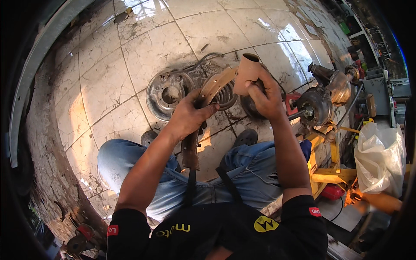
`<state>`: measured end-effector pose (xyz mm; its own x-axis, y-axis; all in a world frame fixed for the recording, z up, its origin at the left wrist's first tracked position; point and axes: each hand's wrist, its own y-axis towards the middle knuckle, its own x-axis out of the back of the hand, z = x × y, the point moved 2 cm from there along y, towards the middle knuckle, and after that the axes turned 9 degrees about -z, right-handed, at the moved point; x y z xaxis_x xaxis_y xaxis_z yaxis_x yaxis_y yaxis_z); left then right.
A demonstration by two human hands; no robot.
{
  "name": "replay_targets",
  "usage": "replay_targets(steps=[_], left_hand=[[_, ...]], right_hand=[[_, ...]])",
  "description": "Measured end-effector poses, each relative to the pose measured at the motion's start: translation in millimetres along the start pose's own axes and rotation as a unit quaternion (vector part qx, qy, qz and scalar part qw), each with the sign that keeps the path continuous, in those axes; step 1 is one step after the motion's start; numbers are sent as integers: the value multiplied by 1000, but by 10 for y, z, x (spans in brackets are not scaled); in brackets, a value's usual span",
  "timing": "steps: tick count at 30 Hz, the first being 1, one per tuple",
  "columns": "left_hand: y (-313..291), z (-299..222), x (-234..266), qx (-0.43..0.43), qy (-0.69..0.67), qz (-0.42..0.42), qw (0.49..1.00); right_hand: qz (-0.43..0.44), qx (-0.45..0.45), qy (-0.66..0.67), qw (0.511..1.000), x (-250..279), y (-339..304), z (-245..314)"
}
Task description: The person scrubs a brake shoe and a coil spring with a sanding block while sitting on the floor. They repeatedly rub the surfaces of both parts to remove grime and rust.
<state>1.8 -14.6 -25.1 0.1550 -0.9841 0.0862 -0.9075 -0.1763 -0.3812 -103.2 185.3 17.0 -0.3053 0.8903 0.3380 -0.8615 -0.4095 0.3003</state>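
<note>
A curved, worn brake shoe [219, 84] with small holes along its face is gripped in my left hand [188, 113]. Its lower part [190, 151] hangs below that hand, over the gap between my knees. My right hand [266, 99] is closed around a rolled piece of brown sandpaper [248, 74], whose open end faces up. The sandpaper's left edge meets or overlaps the upper end of the shoe; whether they press together I cannot tell. Beneath my hands on the floor lie a round metal plate [151, 96] with a central hole and a ringed metal part [229, 96], partly hidden by the shoe.
Dirty cream tiles [151, 47] surround the parts. To the right sits an axle assembly with a drum [314, 106], near a yellow stand [333, 175] and a clear plastic bag [379, 158]. A thick log [54, 160] runs along the left. My shoes flank the work.
</note>
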Motion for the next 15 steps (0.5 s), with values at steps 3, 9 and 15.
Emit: replay_targets(steps=[3,9,15], left_hand=[[30,13,-10,-19,2,-3,1000],[-16,-86,-64,-51,173,-69,981],[78,19,-30,-46,110,-15,993]], right_hand=[[15,27,-68,997,-20,28,15],[56,79,-238,966,-72,-11,17],[85,45,-263,960,8,-42,-75]])
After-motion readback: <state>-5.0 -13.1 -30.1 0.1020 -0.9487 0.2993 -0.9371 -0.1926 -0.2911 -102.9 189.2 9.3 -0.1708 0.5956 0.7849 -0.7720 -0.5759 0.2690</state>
